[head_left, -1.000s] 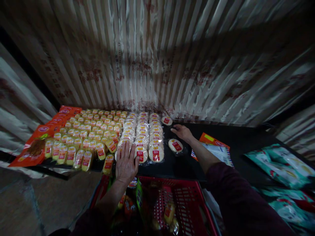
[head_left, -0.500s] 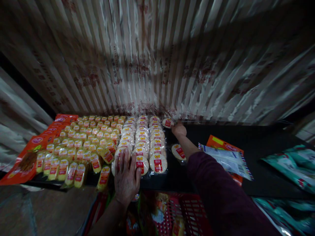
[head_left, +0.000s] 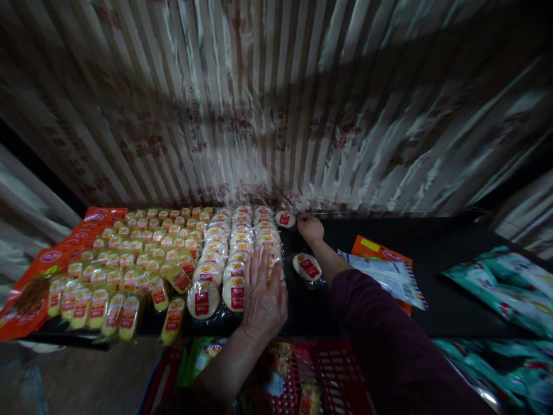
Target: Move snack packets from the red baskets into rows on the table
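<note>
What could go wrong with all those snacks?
The front yellow pack sits right at the shelf's front edge, so a small bump might tip it off.

The left hand lies over the right-hand row of round white packs. Pressing hard could crush some or push the row crooked.

The right arm passes close beside a loose round pack, so the sleeve might knock it.
</note>
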`<control>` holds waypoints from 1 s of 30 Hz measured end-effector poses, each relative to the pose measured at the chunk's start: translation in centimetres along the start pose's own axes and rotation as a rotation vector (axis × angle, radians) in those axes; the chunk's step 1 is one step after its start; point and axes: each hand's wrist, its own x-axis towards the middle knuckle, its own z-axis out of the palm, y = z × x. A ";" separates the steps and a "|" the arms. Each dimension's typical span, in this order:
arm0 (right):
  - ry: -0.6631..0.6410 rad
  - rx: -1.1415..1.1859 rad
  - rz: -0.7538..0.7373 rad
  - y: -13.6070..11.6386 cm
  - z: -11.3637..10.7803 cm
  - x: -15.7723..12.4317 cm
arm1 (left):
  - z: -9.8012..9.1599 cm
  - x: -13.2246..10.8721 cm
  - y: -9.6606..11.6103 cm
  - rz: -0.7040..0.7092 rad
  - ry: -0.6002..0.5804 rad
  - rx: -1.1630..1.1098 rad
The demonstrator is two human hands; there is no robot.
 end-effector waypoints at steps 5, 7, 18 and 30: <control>0.004 -0.057 -0.353 -1.4 1.7 -0.1 | 1.0 0.2 0.0 0.027 -0.076 0.015; -0.065 -0.097 -0.453 -1.5 2.5 -0.1 | 1.7 1.0 0.1 0.047 -0.120 0.017; -0.151 -0.011 -0.578 2.9 0.5 -0.5 | 4.5 5.8 1.4 -0.037 -0.512 0.103; -0.124 0.017 -0.359 4.2 -1.5 -4.5 | 4.0 5.1 3.3 0.043 -0.526 0.087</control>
